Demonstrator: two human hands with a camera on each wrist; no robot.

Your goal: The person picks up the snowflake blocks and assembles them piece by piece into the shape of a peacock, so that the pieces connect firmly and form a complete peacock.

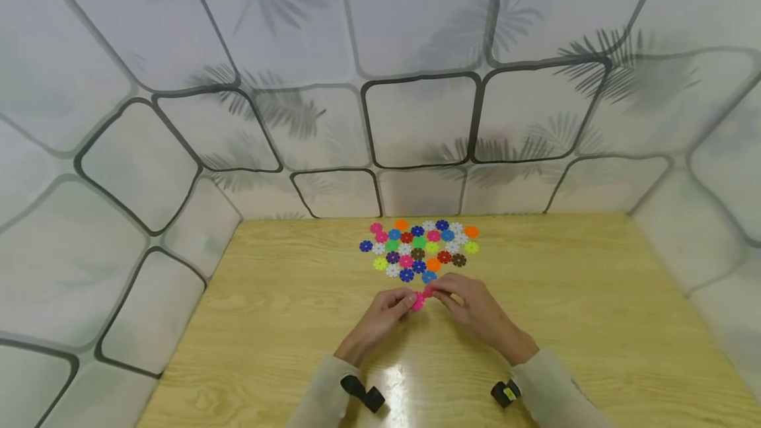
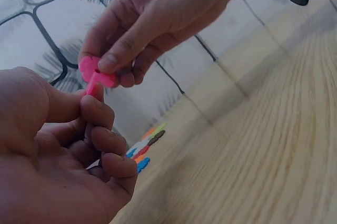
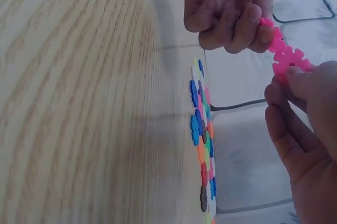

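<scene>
My left hand (image 1: 383, 316) pinches one pink snowflake-shaped plastic disc (image 1: 418, 302) between thumb and forefinger. Another pink notched disc (image 3: 290, 62) is pinched in my right hand (image 1: 472, 306). In the left wrist view the two discs meet at their edges, set at an angle to each other; whether their slots are interlocked I cannot tell. Both hands are raised above the table, just in front of the spread of coloured discs. From the right wrist view, the left hand (image 3: 231, 16) shows its other fingers curled in.
Several loose notched discs (image 1: 418, 253) in blue, white, green, orange, red, brown and pink lie flat on the wooden table (image 1: 285, 322). A patterned cloth wall (image 1: 422, 121) rises behind the table's far edge. Black straps with small devices (image 1: 505, 393) sit on both wrists.
</scene>
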